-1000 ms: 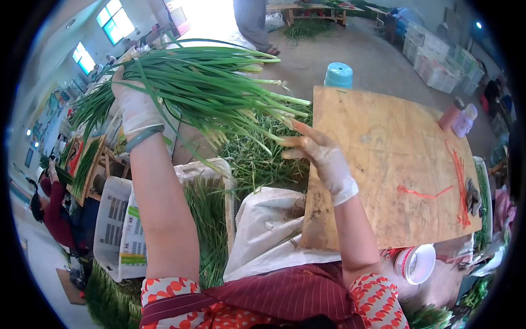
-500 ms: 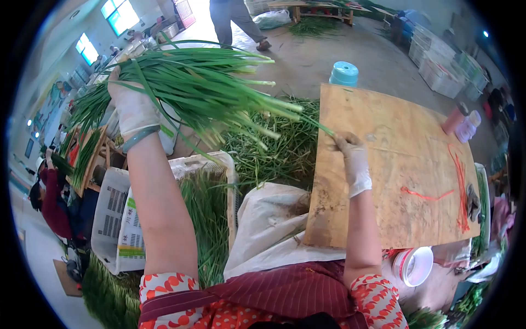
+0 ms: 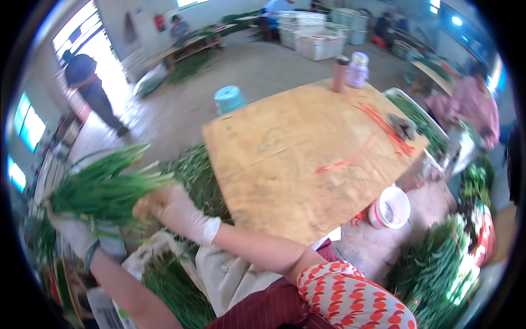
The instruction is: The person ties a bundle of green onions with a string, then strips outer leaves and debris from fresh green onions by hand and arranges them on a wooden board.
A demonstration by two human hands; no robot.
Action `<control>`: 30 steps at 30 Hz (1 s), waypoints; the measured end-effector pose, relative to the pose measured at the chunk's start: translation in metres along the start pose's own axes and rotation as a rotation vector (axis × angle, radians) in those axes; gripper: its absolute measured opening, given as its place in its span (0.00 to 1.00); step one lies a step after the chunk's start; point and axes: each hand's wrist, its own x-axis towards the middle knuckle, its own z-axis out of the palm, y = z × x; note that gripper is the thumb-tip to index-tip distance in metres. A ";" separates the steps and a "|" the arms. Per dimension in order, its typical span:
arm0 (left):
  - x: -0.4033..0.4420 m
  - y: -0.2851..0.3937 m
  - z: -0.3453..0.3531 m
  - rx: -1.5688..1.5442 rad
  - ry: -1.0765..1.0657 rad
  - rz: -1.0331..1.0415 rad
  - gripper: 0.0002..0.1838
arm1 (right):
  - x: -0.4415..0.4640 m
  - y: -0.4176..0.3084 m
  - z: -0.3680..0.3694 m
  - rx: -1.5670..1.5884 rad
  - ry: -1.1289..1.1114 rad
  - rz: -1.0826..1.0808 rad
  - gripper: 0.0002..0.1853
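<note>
A bundle of long green stalks (image 3: 104, 189) is held up at the left, its leafy part blurred. Around its far left side my gloved left hand (image 3: 71, 233) is wrapped, a greenish band at the wrist. At the pale stalk ends is my gloved right hand (image 3: 170, 211), fingers bent against the bundle and smeared by motion; whether it grips any stalk is unclear. The wooden board (image 3: 296, 159) lies to the right of both hands, with red ties (image 3: 383, 129) and a dark grey crumpled item (image 3: 402, 127) on it.
A pink bottle (image 3: 339, 74) and a purple bottle (image 3: 358, 70) stand at the board's far edge. Beyond it is a blue stool (image 3: 229, 100). A white bucket (image 3: 390, 208) sits right of the board. Greens (image 3: 178, 290) lie below my hands. A person (image 3: 90, 88) is near the doorway.
The view has swung right. My right hand has left the board's edge and come back to the bundle's stalk ends. My left hand still holds the bundle, now lower in view.
</note>
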 end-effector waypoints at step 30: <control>-0.027 0.008 -0.009 0.033 -0.312 -0.213 0.12 | 0.063 0.009 -0.096 0.146 -0.151 0.343 0.13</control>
